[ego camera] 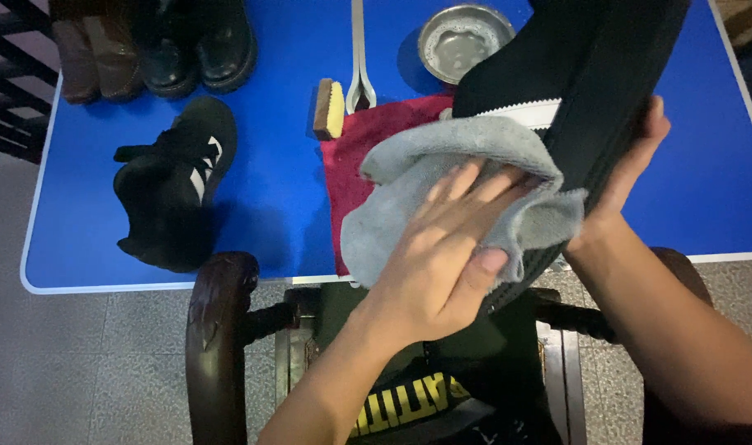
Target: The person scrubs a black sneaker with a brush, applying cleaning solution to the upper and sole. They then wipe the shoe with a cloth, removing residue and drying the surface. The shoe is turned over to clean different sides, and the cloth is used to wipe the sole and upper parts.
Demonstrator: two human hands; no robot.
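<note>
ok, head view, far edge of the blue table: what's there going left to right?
Brown boots → black boots → small brush → metal tongs → steel bowl → black shoe held up in the right hand.

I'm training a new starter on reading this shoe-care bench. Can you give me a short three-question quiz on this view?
1. True or false: the left hand presses a grey cloth on the black shoe.
2. Which hand grips the shoe from behind: A left, B right?
3. What lies on the blue table under the cloth?

Key: 1 true; 2 B; 3 a red towel.
</note>
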